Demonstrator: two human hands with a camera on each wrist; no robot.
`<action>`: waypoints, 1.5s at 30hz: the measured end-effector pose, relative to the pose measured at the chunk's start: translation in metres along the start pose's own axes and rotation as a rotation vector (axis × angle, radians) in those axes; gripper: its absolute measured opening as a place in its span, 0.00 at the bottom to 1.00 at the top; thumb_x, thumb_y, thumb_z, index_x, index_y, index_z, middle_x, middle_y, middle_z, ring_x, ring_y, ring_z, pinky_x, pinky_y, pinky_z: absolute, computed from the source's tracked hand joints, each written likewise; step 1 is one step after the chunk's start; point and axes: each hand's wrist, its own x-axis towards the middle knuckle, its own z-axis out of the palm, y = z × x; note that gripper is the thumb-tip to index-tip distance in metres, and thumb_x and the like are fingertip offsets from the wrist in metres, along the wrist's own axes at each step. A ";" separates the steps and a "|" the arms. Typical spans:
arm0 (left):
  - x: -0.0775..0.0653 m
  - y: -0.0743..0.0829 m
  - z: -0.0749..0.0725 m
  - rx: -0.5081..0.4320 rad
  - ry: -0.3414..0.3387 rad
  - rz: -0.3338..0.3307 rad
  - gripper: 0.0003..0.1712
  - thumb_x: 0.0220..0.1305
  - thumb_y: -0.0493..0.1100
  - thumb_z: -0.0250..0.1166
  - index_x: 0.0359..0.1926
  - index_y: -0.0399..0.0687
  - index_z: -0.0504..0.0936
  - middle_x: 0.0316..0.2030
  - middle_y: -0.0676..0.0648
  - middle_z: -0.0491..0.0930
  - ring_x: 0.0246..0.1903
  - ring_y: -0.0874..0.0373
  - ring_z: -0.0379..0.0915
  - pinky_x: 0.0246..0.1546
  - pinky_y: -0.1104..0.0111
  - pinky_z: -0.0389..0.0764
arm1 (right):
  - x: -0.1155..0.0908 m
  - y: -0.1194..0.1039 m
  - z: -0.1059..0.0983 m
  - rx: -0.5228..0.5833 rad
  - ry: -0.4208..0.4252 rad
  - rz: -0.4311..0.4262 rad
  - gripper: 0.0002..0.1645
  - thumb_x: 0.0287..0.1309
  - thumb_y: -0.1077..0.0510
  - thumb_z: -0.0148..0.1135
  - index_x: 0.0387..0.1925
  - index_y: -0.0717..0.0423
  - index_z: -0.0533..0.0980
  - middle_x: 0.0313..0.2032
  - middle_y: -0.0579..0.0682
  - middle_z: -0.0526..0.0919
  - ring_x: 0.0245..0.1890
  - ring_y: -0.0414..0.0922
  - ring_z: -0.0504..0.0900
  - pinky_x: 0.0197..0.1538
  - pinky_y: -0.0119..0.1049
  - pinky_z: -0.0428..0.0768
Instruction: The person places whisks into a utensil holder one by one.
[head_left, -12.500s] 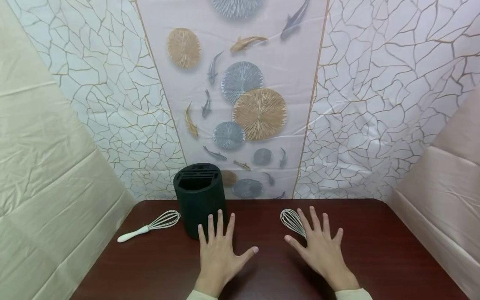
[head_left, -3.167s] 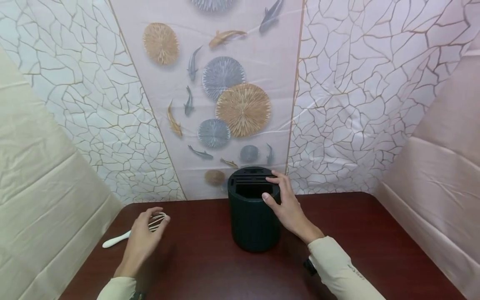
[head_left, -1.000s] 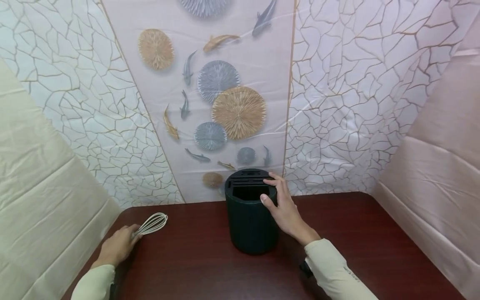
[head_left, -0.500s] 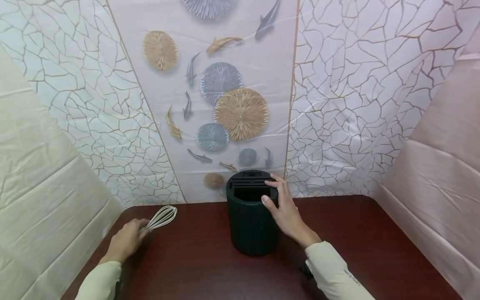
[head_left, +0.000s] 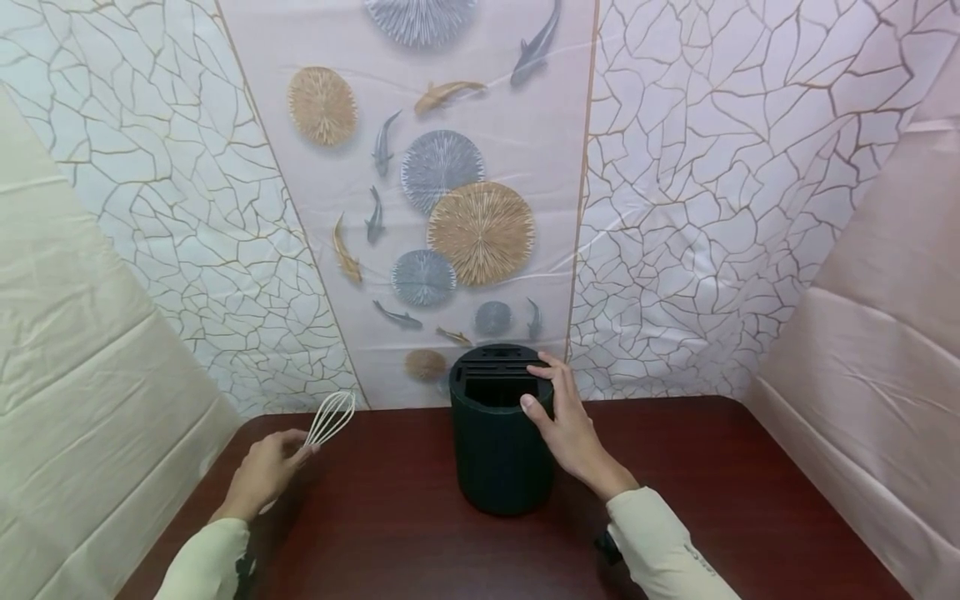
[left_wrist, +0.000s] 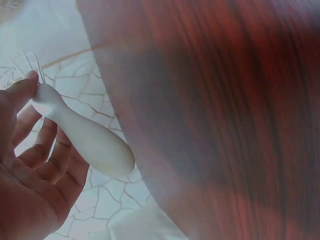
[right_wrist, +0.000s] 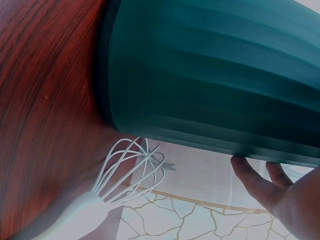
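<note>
My left hand (head_left: 262, 471) pinches a white whisk (left_wrist: 92, 137) between thumb and fingers, where the handle meets the wires. The whisk's wire loops (head_left: 331, 417) point up and away, and its handle is lifted off the table in the left wrist view. A dark green utensil holder (head_left: 502, 458) with a slotted black top stands upright at the middle. My right hand (head_left: 573, 429) holds it at the right rim, thumb in front and fingers farther back. A second white whisk (right_wrist: 125, 175) lies beside the holder's base in the right wrist view; the head view hides it.
The dark red wooden table (head_left: 390, 533) has rounded far corners. Behind it hangs a patterned cloth (head_left: 675, 208), close to the holder. Beige cloth panels (head_left: 82, 400) slope along both sides.
The holder stands farther right than at first, with my right hand on it. My left hand has taken the left whisk, raised it and moved right, tilting its wires more upright.
</note>
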 end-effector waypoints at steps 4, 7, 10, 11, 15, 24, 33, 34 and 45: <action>0.001 0.010 0.000 -0.058 0.019 -0.006 0.26 0.73 0.55 0.68 0.60 0.41 0.85 0.47 0.40 0.89 0.42 0.44 0.85 0.37 0.46 0.81 | 0.001 0.000 -0.001 -0.002 0.010 -0.006 0.32 0.78 0.42 0.54 0.76 0.46 0.62 0.83 0.49 0.50 0.79 0.61 0.55 0.60 0.85 0.58; 0.002 0.014 0.000 -0.081 0.032 -0.015 0.26 0.74 0.54 0.68 0.60 0.39 0.85 0.43 0.44 0.89 0.39 0.49 0.83 0.35 0.51 0.80 | 0.002 -0.001 -0.001 0.000 0.015 -0.013 0.32 0.78 0.43 0.54 0.75 0.47 0.62 0.82 0.51 0.50 0.79 0.60 0.56 0.61 0.83 0.60; 0.003 0.016 0.001 -0.086 0.046 -0.018 0.24 0.74 0.52 0.69 0.60 0.38 0.85 0.42 0.44 0.89 0.37 0.51 0.82 0.34 0.55 0.78 | 0.002 -0.001 -0.002 0.004 0.013 -0.012 0.32 0.78 0.43 0.54 0.75 0.47 0.62 0.82 0.51 0.50 0.79 0.60 0.56 0.62 0.83 0.60; 0.003 0.016 0.002 -0.088 0.051 -0.020 0.24 0.74 0.52 0.69 0.59 0.38 0.85 0.41 0.44 0.89 0.36 0.51 0.82 0.34 0.56 0.78 | 0.002 -0.002 -0.002 0.004 0.013 -0.011 0.32 0.78 0.43 0.54 0.75 0.48 0.62 0.82 0.51 0.50 0.79 0.60 0.56 0.62 0.82 0.60; 0.003 0.018 0.003 -0.109 0.062 -0.011 0.24 0.73 0.51 0.69 0.58 0.37 0.86 0.39 0.45 0.88 0.34 0.53 0.79 0.32 0.60 0.75 | 0.002 -0.002 -0.002 0.008 0.014 -0.013 0.32 0.78 0.43 0.54 0.75 0.48 0.62 0.82 0.52 0.51 0.79 0.60 0.56 0.62 0.82 0.60; 0.002 0.030 0.006 -0.156 0.057 -0.014 0.23 0.72 0.50 0.70 0.59 0.38 0.85 0.37 0.47 0.84 0.25 0.57 0.69 0.27 0.62 0.69 | 0.001 -0.001 -0.002 0.012 0.014 -0.015 0.33 0.78 0.43 0.53 0.75 0.49 0.62 0.82 0.53 0.50 0.79 0.61 0.56 0.62 0.82 0.60; 0.000 0.048 0.009 -0.158 0.087 0.012 0.21 0.72 0.47 0.71 0.58 0.39 0.85 0.36 0.47 0.82 0.23 0.57 0.67 0.27 0.62 0.69 | 0.001 -0.002 0.000 0.017 0.015 -0.016 0.32 0.77 0.44 0.54 0.75 0.49 0.63 0.82 0.54 0.51 0.79 0.60 0.56 0.64 0.80 0.61; 0.000 0.050 0.009 -0.165 0.091 0.019 0.21 0.72 0.47 0.71 0.58 0.39 0.85 0.36 0.46 0.83 0.22 0.58 0.67 0.26 0.62 0.69 | 0.001 -0.002 0.000 0.017 0.015 -0.015 0.32 0.77 0.44 0.54 0.75 0.49 0.63 0.82 0.54 0.51 0.79 0.60 0.56 0.64 0.80 0.61; 0.000 0.066 0.014 -0.242 0.125 0.091 0.21 0.72 0.44 0.71 0.60 0.37 0.84 0.39 0.46 0.88 0.34 0.57 0.83 0.32 0.68 0.78 | 0.000 0.000 0.001 0.020 0.006 -0.002 0.32 0.78 0.43 0.53 0.75 0.48 0.62 0.82 0.48 0.50 0.79 0.60 0.55 0.64 0.80 0.60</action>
